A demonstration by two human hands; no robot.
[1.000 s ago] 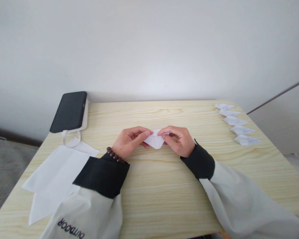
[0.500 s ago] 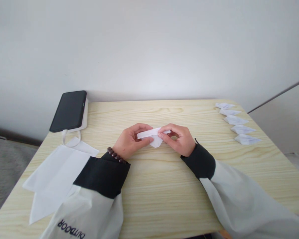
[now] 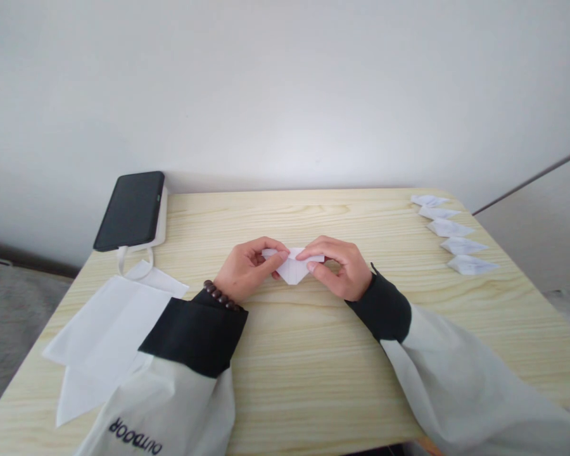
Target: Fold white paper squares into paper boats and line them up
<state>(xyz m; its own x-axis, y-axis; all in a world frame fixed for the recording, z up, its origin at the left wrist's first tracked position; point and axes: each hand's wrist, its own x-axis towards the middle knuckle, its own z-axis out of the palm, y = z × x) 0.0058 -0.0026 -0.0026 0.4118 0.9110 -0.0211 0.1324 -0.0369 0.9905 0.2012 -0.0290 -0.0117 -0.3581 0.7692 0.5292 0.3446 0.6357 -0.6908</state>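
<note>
A small folded white paper [image 3: 293, 272] is held between both hands above the middle of the table. It has a long narrow band across the top and a blunt point facing me. My left hand [image 3: 249, 267] pinches its left end, thumb on top near the centre of the band. At the other end my right hand [image 3: 339, 266] grips the band, its index finger lying along it and the thumb near the lower flap. Parts of both ends are covered by my fingers.
Several folded paper boats [image 3: 470, 265] stand in a row at the table's right edge. Flat white sheets [image 3: 109, 329] lie on the left, partly under my sleeve. Behind them a black-screened device [image 3: 132, 209] rests on a white box, with a white loop [image 3: 137, 272] in front.
The paper has tilted so that more of its lower point shows. My left thumb has moved up onto the band, and my right fingers have shifted slightly left along it.
</note>
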